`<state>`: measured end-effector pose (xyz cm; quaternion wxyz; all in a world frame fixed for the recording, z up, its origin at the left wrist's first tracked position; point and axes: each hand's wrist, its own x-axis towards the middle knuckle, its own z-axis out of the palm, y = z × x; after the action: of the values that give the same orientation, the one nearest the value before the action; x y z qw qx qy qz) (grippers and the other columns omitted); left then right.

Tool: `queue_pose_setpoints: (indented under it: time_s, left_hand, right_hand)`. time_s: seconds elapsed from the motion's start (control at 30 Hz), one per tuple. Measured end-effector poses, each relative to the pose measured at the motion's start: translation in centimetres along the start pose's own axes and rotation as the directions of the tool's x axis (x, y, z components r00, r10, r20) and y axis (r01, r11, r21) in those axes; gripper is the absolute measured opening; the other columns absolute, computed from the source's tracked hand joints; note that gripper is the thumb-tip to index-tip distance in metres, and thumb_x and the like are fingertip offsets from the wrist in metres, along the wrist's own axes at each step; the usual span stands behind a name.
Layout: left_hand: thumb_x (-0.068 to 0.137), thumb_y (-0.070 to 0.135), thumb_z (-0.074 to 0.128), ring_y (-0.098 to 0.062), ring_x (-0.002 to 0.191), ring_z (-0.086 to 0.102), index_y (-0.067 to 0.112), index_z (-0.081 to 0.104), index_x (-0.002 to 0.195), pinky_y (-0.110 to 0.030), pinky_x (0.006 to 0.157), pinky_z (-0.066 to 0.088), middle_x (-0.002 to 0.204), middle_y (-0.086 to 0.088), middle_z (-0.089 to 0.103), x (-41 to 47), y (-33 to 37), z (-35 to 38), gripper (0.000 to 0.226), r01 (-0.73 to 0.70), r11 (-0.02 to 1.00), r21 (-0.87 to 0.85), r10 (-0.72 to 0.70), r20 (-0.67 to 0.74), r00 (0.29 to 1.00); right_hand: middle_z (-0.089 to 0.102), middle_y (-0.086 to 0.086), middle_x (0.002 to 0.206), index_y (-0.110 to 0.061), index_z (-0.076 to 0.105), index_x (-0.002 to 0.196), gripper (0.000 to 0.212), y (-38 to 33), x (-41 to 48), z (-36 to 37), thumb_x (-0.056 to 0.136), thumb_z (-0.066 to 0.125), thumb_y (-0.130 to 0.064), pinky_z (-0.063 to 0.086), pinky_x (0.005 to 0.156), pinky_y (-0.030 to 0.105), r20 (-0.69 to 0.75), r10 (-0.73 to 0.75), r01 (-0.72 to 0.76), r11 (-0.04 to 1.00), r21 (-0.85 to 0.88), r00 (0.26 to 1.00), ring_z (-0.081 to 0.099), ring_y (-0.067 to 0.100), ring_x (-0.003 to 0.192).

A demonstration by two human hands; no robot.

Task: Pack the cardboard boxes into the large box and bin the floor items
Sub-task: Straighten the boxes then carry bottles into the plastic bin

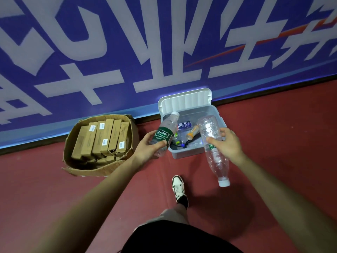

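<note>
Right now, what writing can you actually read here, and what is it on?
"Cestbon": green label on the bottle in the left hand.
Small print under it: too blurred.
Barcode stickers on the cardboard boxes: too small.
Blue can in the bin: unreadable.
Wall banner: large white characters, cropped, unreadable.

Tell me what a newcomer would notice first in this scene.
First, the two hands at the open grey bin by the wall: the left hand grips a green-labelled water bottle cap up, the right hand a clear bottle cap down. Left of the bin, a torn large cardboard box stands packed with slim brown boxes, below a huge blue banner with white characters.
</note>
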<state>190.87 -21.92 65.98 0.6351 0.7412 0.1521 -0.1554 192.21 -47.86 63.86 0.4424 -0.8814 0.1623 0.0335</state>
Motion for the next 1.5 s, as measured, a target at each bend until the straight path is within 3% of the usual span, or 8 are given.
queue_pose_setpoints:
  time_s: [0.17, 0.3, 0.4, 0.53, 0.7, 1.0, 1.17, 1.5]
  left_hand:
    - [0.085, 0.016, 0.067, -0.019, 0.098, 0.061, 0.016, 0.044, 0.135, -0.032, 0.085, 0.054, 0.121, -0.006, 0.057, 9.9, 2.2, 0.9, 0.056, 0.052, 0.999, 0.002, -0.052, -0.014, 0.999]
    - [0.090, 0.024, 0.062, -0.016, 0.082, 0.060, 0.014, 0.042, 0.136, -0.019, 0.053, 0.052, 0.118, -0.008, 0.057, 15.2, 3.2, 1.7, 0.052, 0.190, 0.980, -0.053, -0.192, -0.048, 0.980]
    - [0.090, 0.029, 0.060, -0.017, 0.083, 0.060, 0.014, 0.043, 0.135, -0.022, 0.054, 0.049, 0.120, -0.009, 0.059, 18.2, 3.6, 2.0, 0.050, 0.283, 0.956, -0.071, -0.288, -0.071, 0.955]
    - [0.089, 0.039, 0.059, -0.016, 0.074, 0.058, 0.019, 0.044, 0.132, -0.027, 0.057, 0.048, 0.108, -0.006, 0.059, 21.9, 3.7, 2.7, 0.050, 0.402, 0.906, -0.131, -0.413, -0.077, 0.907]
    - [0.090, 0.042, 0.055, -0.023, 0.099, 0.056, 0.019, 0.040, 0.134, -0.033, 0.069, 0.051, 0.117, -0.005, 0.054, 26.1, 2.2, 4.2, 0.051, 0.518, 0.839, -0.166, -0.536, -0.093, 0.839]
    - [0.090, 0.034, 0.059, -0.027, 0.100, 0.053, 0.015, 0.035, 0.138, -0.029, 0.064, 0.048, 0.132, -0.012, 0.050, 36.7, -1.8, 9.4, 0.058, 0.595, 0.790, -0.152, -0.614, -0.205, 0.762]
    - [0.087, 0.030, 0.065, -0.028, 0.099, 0.057, 0.014, 0.034, 0.138, -0.038, 0.082, 0.053, 0.128, -0.014, 0.052, 43.5, -5.5, 11.8, 0.063, 0.587, 0.802, -0.113, -0.594, -0.267, 0.759]
    - [0.080, 0.031, 0.070, -0.032, 0.104, 0.060, 0.008, 0.040, 0.132, -0.043, 0.091, 0.052, 0.122, -0.016, 0.056, 52.2, -18.2, 15.1, 0.064, 0.742, 0.667, -0.064, -0.707, -0.368, 0.604]
  right_hand:
    - [0.055, 0.008, 0.107, -0.004, 0.058, 0.117, 0.052, -1.0, 8.7, 0.3, 0.074, 0.079, -0.025, 0.046, 0.086, 0.032, -0.010, 0.062, -0.062, 0.998, -0.001, 0.998, 0.055, 0.019, 0.091]
    - [0.065, 0.009, 0.103, -0.005, 0.064, 0.107, 0.064, -1.5, 14.8, 0.6, 0.062, 0.072, -0.050, 0.046, 0.076, 0.029, 0.054, 0.167, -0.167, 0.986, 0.010, 0.985, 0.063, 0.025, 0.092]
    - [0.069, 0.010, 0.084, -0.006, 0.065, 0.089, 0.051, -1.2, 18.5, 0.8, 0.064, 0.069, -0.050, 0.048, 0.067, 0.031, 0.060, 0.255, -0.260, 0.961, 0.097, 0.965, 0.067, 0.029, 0.080]
    - [0.068, 0.012, 0.091, -0.008, 0.065, 0.098, 0.032, -0.5, 23.0, 1.0, 0.081, 0.067, -0.035, 0.051, 0.067, 0.035, 0.106, 0.382, -0.396, 0.874, 0.280, 0.918, 0.064, 0.026, 0.078]
    - [0.061, 0.009, 0.103, -0.017, 0.057, 0.103, 0.024, 2.1, 29.1, 3.3, 0.088, 0.063, -0.034, 0.054, 0.075, 0.048, 0.215, 0.570, -0.605, 0.693, 0.392, 0.793, 0.062, 0.030, 0.090]
    - [0.062, 0.010, 0.107, -0.016, 0.055, 0.106, 0.032, 8.1, 38.9, 9.0, 0.084, 0.066, -0.037, 0.055, 0.083, 0.053, 0.167, 0.617, -0.639, 0.745, 0.192, 0.769, 0.063, 0.030, 0.094]
    - [0.064, 0.014, 0.117, -0.002, 0.056, 0.121, 0.055, 12.0, 45.0, 12.4, 0.080, 0.071, -0.034, 0.045, 0.082, 0.027, 0.160, 0.538, -0.540, 0.841, -0.035, 0.827, 0.062, 0.030, 0.105]
    - [0.048, 0.020, 0.136, -0.001, 0.040, 0.135, 0.067, 22.9, 53.3, 20.2, 0.084, 0.069, -0.032, 0.042, 0.095, 0.037, 0.186, 0.467, -0.386, 0.853, -0.352, 0.864, 0.050, 0.037, 0.122]
